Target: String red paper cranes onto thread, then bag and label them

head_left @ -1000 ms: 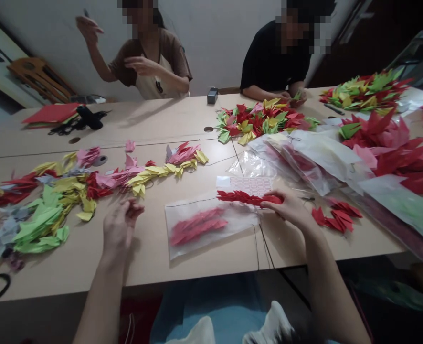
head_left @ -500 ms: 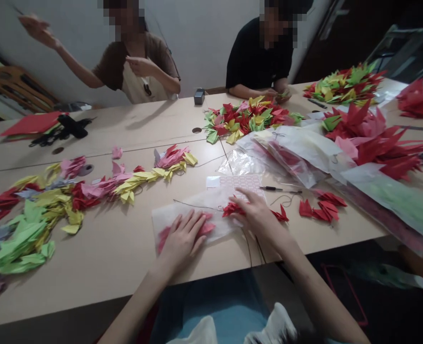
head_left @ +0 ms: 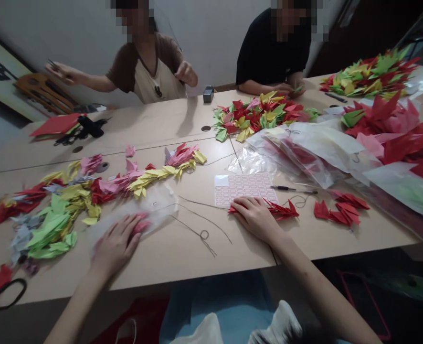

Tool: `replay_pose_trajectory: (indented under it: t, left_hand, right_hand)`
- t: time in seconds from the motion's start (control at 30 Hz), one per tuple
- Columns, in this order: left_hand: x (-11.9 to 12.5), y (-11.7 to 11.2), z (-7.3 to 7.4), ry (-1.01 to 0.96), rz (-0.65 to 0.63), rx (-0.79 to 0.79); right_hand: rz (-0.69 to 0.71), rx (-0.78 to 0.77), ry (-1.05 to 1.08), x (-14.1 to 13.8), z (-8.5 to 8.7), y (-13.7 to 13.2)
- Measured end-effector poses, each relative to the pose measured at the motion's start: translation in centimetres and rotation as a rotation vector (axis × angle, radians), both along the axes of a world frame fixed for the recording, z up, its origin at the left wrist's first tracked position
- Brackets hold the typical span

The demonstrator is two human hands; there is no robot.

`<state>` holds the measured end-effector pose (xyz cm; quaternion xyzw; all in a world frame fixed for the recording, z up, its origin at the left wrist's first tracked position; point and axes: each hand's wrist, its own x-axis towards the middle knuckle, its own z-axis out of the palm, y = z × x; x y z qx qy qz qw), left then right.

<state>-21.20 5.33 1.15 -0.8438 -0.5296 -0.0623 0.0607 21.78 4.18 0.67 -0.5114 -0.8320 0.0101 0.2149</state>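
Observation:
My left hand lies with its fingers stretched flat on a translucent white bag, with pink folded paper showing under the fingers. The bag rests at the left, against the colourful paper strings. At the centre, my right hand is curled over a string of red folded paper; its thumb is hidden. Thin dark thread with a small loop lies between my hands. Just beyond my right hand is a sheet of red-bordered labels, with a black pen beside it.
Strings of yellow folded paper and green folded paper lie at the left. Loose red pieces and filled bags are at the right. Across the table are a mixed paper pile and two people, one with an arm stretched out.
My left hand has slid the bag leftward, baring the thread on the table. My right hand has come down onto the red string. The view has shifted slightly left.

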Motion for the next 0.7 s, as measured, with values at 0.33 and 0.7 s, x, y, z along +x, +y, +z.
replay_pose_trajectory:
  t: [0.33,0.7]
  left_hand:
    - [-2.8,1.2,3.3,0.128,0.13,-0.157]
    - [6.3,2.1,0.3,0.052,0.274,-0.146]
  right_hand:
    - [0.013,0.129,-0.061,0.5,-1.3,0.0]
    - [0.138,0.173,0.051,-7.2,3.0,-1.7]
